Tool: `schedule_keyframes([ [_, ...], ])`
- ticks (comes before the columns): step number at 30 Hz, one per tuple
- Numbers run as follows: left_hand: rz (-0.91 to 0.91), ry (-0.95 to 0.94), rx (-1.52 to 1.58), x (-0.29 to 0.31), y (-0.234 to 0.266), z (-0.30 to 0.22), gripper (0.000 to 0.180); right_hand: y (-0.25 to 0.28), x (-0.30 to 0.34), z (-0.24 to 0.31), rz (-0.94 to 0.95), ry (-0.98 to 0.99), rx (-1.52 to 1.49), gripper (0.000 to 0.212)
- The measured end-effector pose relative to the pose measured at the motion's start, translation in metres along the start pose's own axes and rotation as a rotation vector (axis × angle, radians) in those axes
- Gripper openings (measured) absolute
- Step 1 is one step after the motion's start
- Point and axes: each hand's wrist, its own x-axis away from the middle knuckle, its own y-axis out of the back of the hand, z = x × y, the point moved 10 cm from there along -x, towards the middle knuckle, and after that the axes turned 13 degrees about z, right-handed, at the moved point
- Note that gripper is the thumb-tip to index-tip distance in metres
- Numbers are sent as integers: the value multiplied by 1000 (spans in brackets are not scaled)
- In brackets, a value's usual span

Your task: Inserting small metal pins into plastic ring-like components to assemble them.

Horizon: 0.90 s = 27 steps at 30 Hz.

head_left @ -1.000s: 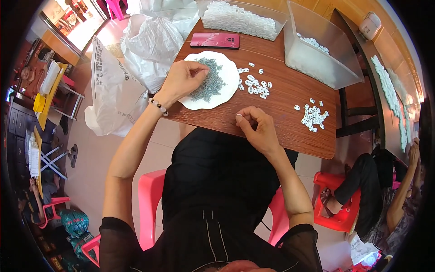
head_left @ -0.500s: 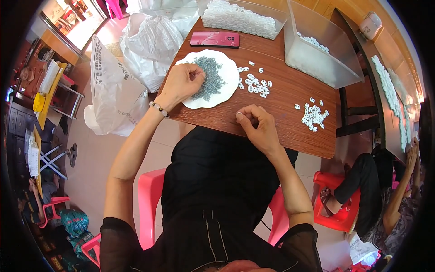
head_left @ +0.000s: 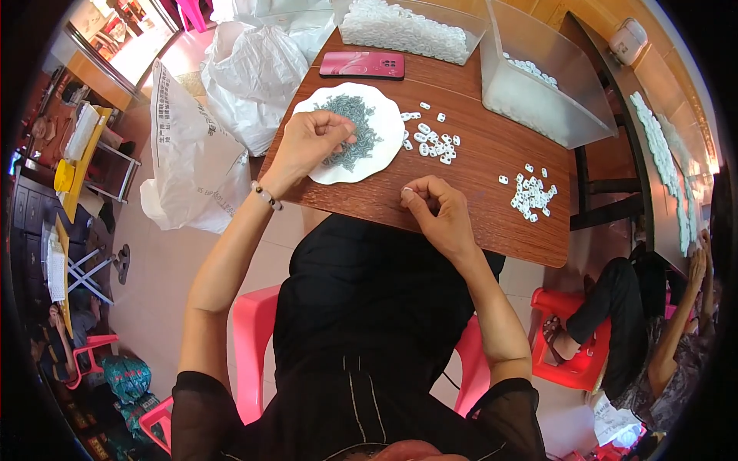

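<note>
My left hand [head_left: 311,144] hovers over the left part of a white wavy-edged plate [head_left: 390,146], thumb and fingers pinched together. Under and beside the fingertips lies a heap of small grey metal pieces, like short screws or pins [head_left: 355,111]. Whatever the pinch holds is too small to make out. Close to the table's front edge, my right hand [head_left: 443,213] has curled fingers with thumb and forefinger together. A tiny pale spot shows at its tips; I cannot tell what it is. Small white two-holed pieces [head_left: 436,144] lie right of the plate, and a second pile of white pieces [head_left: 532,197] lies farther right.
A pink phone [head_left: 362,65] lies behind the plate on the brown wooden table [head_left: 480,184]. Two clear bins [head_left: 469,48] [head_left: 538,115] with white pieces stand at the back. White sacks [head_left: 250,84] sit left. Another person's hands [head_left: 698,265] work at a side table, far right.
My left hand has shifted slightly right over the heap, its fingers now stretched more toward the plate's middle. My right hand stays nearly where it was.
</note>
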Motion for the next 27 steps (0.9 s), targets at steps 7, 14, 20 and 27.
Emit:
schedule_keyframes([
  [7, 43, -28, 292, 35, -75, -18, 17, 3, 5, 18, 24, 39, -217, 13],
  [14, 16, -54, 433, 57, -101, -16, 15, -11, 8, 26, 136, 5, -334, 14],
  [20, 0, -74, 339, 62, -100, -7, 14, -9, 9, 24, 98, -22, -291, 12],
  [27, -62, -127, 287, 65, -94, -8, 10, -5, 11, 16, 40, -16, -251, 12],
])
